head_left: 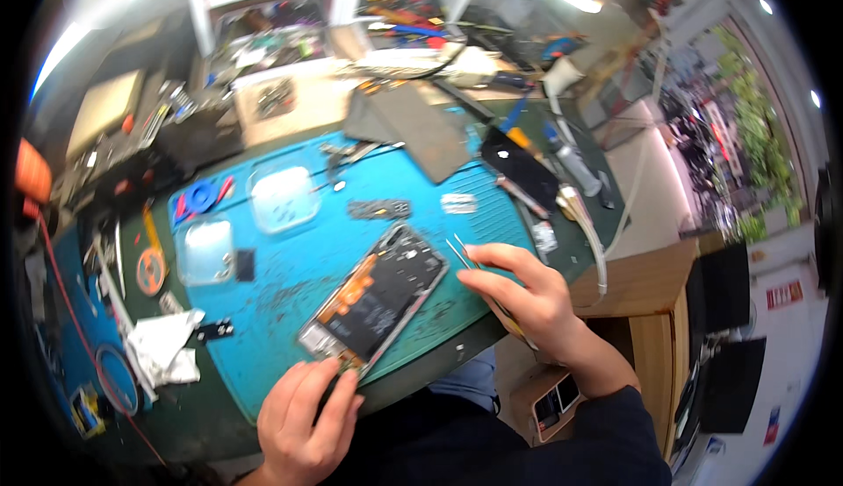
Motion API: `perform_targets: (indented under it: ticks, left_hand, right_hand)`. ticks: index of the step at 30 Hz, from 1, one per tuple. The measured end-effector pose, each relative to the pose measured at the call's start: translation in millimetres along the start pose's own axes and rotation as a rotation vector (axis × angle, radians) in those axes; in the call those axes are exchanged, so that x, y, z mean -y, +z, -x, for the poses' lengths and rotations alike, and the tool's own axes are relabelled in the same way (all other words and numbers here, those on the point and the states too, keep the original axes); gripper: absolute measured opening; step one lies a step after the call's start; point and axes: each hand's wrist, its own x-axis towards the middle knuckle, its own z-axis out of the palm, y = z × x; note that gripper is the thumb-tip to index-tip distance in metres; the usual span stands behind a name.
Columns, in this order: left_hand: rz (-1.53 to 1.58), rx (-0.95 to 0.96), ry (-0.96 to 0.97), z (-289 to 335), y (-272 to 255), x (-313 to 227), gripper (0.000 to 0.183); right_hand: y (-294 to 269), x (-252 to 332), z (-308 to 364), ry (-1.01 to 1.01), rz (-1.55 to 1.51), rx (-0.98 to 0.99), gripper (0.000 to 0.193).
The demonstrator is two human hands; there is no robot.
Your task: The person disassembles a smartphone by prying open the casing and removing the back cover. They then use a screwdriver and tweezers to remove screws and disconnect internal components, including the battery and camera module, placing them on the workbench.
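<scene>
An opened smartphone (376,300) lies slantwise on the blue work mat (263,324), its battery, orange flex cable and inner frame bared. The fingers of my left hand (307,416) close on its near-left end; the thumb side is partly hidden. Tweezers (463,256) are pinched in my right hand (527,297), their two tips apart in the air just right of the phone's upper end. Beyond the phone rests a dark grey cover plate (379,209). A small whitish part (457,203) sits to the right of that plate.
Two clear plastic boxes (284,196) stand at the left of the mat, near a blue tape roll (201,194). A black phone (520,166) and cables (597,244) lie to the right. White tissue (165,345) is at the left, with tool shelves (272,34) at the back.
</scene>
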Motion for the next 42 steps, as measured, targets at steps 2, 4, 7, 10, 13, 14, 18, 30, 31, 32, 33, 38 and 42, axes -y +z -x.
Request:
perform_targets:
  ticks: [2,4,7,10,13,14,18,30,31,32,33,38,42]
  left_hand:
    - [-0.002,-0.002,-0.023,3.1,0.7,-1.7,0.033]
    - [0.014,0.002,-0.030,5.0,2.4,-1.1,0.032]
    - [0.024,0.019,-0.050,4.2,2.0,-3.4,0.030]
    - [-0.013,0.022,-0.044,3.7,1.7,-4.4,0.029]
    - [-0.001,-0.048,-0.006,-0.4,-1.3,-5.1,0.022]
    - [-0.002,-0.046,-0.004,-1.8,-2.3,-7.0,0.023]
    - [0.069,-0.073,0.026,-0.1,-3.8,-6.0,0.026]
    - [0.028,-0.362,-0.084,8.1,9.2,-11.2,0.030]
    - [0.008,-0.351,-0.124,13.2,11.2,-7.8,0.029]
    - [-0.013,-0.340,-0.162,23.2,14.9,-1.7,0.028]
    - [-0.024,-0.329,-0.202,23.2,16.7,-1.2,0.028]
    - [-0.066,-0.331,-0.113,9.3,12.1,-11.3,0.030]
    - [-0.092,-0.327,-0.040,5.1,11.8,-12.4,0.029]
  right_hand:
    - [4.1,-17.0,8.4,0.012,0.141,-0.039,0.034]
    - [5.0,-24.2,10.3,0.041,0.206,-0.074,0.036]
    - [-0.4,-34.0,14.5,0.075,0.283,-0.148,0.036]
    - [-3.8,-49.1,33.5,0.210,0.361,-0.257,0.028]
    - [-22.9,-70.2,44.6,0.515,0.457,-0.340,0.010]
    - [-30.9,-79.9,51.4,0.597,0.478,-0.337,0.009]
    - [-51.6,-100.7,79.0,0.764,0.502,-0.352,0.006]
    - [-30.3,-87.3,68.5,0.748,0.257,-0.354,0.008]
    - [-28.5,-88.4,67.5,0.739,0.260,-0.315,0.008]
    - [-26.4,-89.5,66.5,0.730,0.264,-0.276,0.008]
    - [-25.8,-91.5,67.0,0.699,0.286,-0.278,0.008]
    - [-29.1,-87.6,59.6,0.681,0.153,-0.178,0.010]
    - [-35.6,-85.9,57.7,0.720,0.019,-0.108,0.012]
